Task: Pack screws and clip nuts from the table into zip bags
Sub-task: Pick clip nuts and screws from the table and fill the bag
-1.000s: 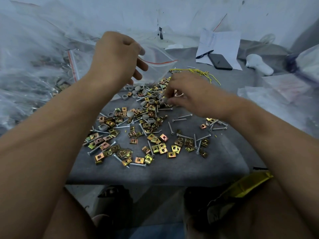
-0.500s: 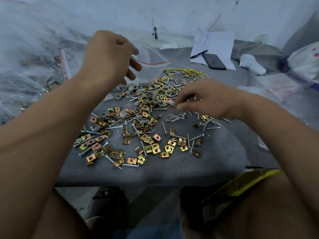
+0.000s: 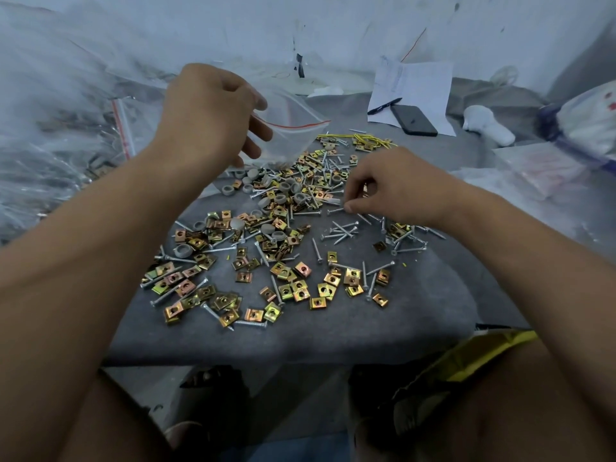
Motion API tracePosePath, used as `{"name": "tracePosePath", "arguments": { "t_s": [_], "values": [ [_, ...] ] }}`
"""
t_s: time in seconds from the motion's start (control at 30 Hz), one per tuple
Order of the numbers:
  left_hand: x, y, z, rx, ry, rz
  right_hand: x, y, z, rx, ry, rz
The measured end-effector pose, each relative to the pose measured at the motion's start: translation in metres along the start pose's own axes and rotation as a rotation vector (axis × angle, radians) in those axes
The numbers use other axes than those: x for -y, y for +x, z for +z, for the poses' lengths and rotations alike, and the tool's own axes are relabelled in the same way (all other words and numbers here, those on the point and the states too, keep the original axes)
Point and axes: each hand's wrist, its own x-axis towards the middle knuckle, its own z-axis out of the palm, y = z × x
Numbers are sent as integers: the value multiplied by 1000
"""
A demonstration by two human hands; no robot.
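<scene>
The left hand (image 3: 210, 111) holds a clear zip bag (image 3: 286, 135) up at the far side of the bench (image 3: 300, 331), fingers curled round its mouth. The right hand (image 3: 393, 188) pinches a screw (image 3: 335, 211) among scattered clip nuts (image 3: 286, 281).

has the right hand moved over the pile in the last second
Yes. The right hand has shifted toward the person and to the right, off the grey caps and onto the loose screws.

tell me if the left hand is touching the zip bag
Touching: the head view shows the left hand holding the zip bag up by its rim.
</scene>
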Motion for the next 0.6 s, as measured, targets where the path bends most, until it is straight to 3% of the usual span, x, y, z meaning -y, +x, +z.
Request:
{"name": "tracePosePath", "arguments": {
  "t_s": [0.3, 0.47, 0.6],
  "values": [
    [-2, -2, -1, -1, -3, -14, 7, 1, 3, -4, -82, -121],
    [-3, -2, -3, -3, 1, 6, 9, -9, -11, -65, 151, -153],
    [-2, -1, -4, -4, 6, 12, 16, -15, -10, 65, 74, -131]
  ]
}}
